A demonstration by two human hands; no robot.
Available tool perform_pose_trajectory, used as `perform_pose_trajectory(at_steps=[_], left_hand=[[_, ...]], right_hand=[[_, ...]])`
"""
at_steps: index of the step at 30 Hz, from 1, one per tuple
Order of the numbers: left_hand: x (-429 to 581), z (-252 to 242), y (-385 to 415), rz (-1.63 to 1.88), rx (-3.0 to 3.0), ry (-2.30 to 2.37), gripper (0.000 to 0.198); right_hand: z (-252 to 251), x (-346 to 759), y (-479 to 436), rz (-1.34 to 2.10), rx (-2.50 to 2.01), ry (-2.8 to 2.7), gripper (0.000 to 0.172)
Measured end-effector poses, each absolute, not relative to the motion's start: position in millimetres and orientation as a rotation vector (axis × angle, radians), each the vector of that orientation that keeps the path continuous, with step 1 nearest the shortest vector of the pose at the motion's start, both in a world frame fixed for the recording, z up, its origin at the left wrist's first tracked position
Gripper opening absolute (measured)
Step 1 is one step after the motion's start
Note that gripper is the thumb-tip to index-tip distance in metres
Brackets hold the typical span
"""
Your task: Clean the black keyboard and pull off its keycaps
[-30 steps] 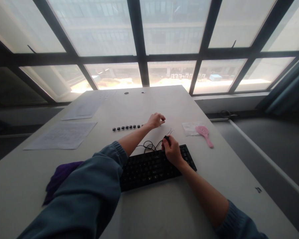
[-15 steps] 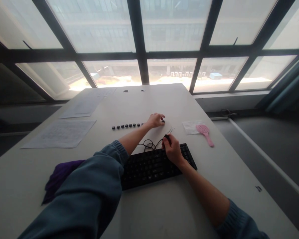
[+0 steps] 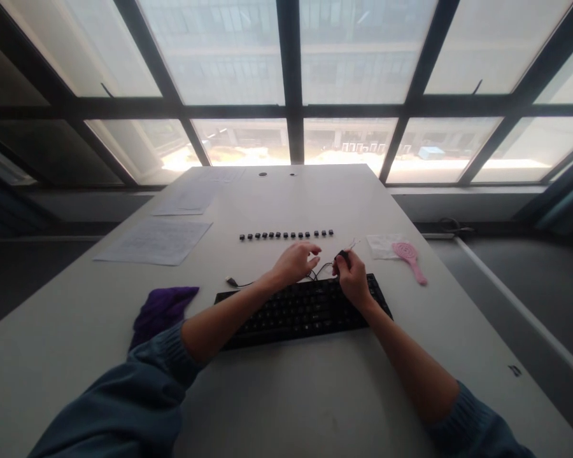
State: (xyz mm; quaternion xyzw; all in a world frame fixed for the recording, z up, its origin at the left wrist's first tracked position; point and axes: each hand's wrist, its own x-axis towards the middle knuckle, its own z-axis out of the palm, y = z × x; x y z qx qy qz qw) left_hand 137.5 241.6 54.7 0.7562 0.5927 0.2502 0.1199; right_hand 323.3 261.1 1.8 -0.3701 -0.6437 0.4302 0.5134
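Note:
A black keyboard (image 3: 300, 310) lies on the white table (image 3: 277, 394) in front of me. Behind it runs a row of several small black keycaps (image 3: 286, 235). My right hand (image 3: 352, 278) hovers over the keyboard's far right edge, fingers closed on a small black-handled wire tool (image 3: 343, 256). My left hand (image 3: 295, 262) hangs above the keyboard's far edge, just left of the right hand, fingers loosely curled and apart, holding nothing. The keyboard's black cable (image 3: 241, 283) curls on the table behind it.
A purple cloth (image 3: 162, 306) lies left of the keyboard. A pink brush (image 3: 410, 257) rests on a clear plastic bag (image 3: 381, 244) at the right. Printed paper sheets (image 3: 155, 242) lie at the far left. Large windows stand beyond the table's far edge.
My left hand has left the right end of the keycap row and drawn back toward the keyboard. The view has shifted to the left. My right hand still holds the tool.

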Motion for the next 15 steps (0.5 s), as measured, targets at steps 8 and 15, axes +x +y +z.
perform_pose_trajectory(at_steps=[8,15], left_hand=[[176.6,40.6,204.3,0.861,2.041,1.733,0.021],[175.4,13.5,205.1,0.95,2.026,1.747,0.019]], right_hand=[[-4.0,336.8,270.9,0.958,-0.863,-1.885,0.013],[-3.4,335.7,275.2,1.043,-0.848,-1.937,0.015]])
